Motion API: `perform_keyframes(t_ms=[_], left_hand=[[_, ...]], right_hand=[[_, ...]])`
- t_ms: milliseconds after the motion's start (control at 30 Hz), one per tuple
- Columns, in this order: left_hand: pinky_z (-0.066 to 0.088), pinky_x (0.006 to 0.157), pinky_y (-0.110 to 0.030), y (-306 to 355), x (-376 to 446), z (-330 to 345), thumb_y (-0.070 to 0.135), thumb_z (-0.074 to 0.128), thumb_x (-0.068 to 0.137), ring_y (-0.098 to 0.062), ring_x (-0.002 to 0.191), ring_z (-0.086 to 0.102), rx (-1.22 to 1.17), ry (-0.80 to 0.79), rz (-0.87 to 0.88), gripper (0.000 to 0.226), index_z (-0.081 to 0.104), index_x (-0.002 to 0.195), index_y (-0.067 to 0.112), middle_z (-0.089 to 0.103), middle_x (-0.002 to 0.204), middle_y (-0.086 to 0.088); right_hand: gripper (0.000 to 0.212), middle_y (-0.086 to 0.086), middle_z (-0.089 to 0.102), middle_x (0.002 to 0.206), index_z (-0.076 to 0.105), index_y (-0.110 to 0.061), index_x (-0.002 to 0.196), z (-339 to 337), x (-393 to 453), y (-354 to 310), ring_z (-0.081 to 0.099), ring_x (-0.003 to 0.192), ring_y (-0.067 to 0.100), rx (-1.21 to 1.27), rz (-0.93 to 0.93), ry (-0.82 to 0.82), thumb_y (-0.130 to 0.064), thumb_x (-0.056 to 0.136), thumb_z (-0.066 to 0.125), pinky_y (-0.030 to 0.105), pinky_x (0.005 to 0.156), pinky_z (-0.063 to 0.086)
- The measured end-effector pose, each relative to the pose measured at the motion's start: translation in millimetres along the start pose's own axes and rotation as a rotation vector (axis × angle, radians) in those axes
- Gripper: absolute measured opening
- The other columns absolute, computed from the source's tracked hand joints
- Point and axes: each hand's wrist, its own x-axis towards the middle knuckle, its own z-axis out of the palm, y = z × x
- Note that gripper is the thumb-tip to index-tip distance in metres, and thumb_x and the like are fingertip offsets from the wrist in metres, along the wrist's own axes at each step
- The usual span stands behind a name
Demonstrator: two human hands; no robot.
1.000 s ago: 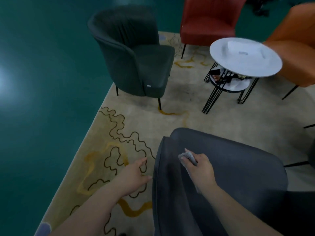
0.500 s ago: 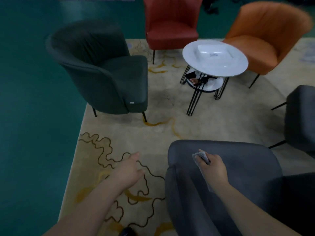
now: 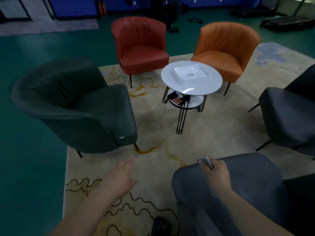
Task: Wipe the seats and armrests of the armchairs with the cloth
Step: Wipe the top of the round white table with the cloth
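While the right hand (image 3: 217,178) presses down on the front edge of the nearest grey armchair (image 3: 247,188), its fingers are clenched around a pale cloth (image 3: 207,161) (only a crumpled corner shows beyond the knuckles). The left hand (image 3: 121,178) hovers over the patterned rug (image 3: 170,142) with fingers loosely spread, grasping nothing. Farther off, a dark green armchair (image 3: 76,106) sits to the left, another dark armchair (image 3: 289,116) to the right, and a round white table (image 3: 191,80) stands before the red armchair (image 3: 141,46) and orange armchair (image 3: 225,50).
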Motion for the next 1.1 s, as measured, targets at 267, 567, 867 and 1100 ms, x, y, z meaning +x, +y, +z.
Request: perform_keyframes(t_ms=[267, 567, 867, 1100], left_hand=[[0.008, 0.117, -0.027, -1, 107, -44, 0.048, 0.055, 0.092, -0.017, 0.145, 0.017, 0.137, 0.026, 0.071, 0.079, 0.013, 0.155, 0.025, 0.015, 0.161, 0.004], [0.016, 0.120, -0.036, -7, 204, -102, 0.051, 0.051, 0.093, -0.018, 0.148, 0.011, 0.200, -0.024, 0.107, 0.078, 0.009, 0.155, 0.030, 0.008, 0.162, 0.007], [0.014, 0.120, -0.036, -8, 339, -172, 0.048, 0.052, 0.094, -0.017, 0.148, 0.009, 0.232, -0.032, 0.263, 0.078, 0.007, 0.155, 0.029, 0.005, 0.162, 0.008], [0.015, 0.120, -0.037, 20, 421, -214, 0.050, 0.051, 0.094, -0.017, 0.148, 0.008, 0.304, -0.010, 0.343, 0.079, 0.007, 0.155, 0.029, 0.005, 0.162, 0.007]], right_hand=[[0.031, 0.005, 0.053, 0.100, 0.065, -0.019, 0.118, 22, 102, -29, 0.046, 0.072, -0.001, 0.058, 0.090, 0.045, -0.036, 0.093, 0.058, 0.027, 0.068, 0.036], [0.040, 0.002, 0.049, 0.102, 0.056, -0.023, 0.131, 32, 192, -85, 0.046, 0.074, -0.001, 0.115, 0.099, 0.105, -0.032, 0.093, 0.059, 0.012, 0.060, 0.032], [0.040, -0.007, 0.045, 0.093, 0.056, -0.025, 0.131, 50, 284, -139, 0.044, 0.073, -0.004, 0.127, 0.168, 0.224, -0.032, 0.092, 0.059, 0.006, 0.058, 0.028], [0.040, 0.002, 0.049, 0.107, 0.056, -0.027, 0.130, 53, 360, -168, 0.043, 0.076, -0.005, 0.163, 0.154, 0.295, -0.025, 0.091, 0.059, 0.020, 0.071, 0.034]])
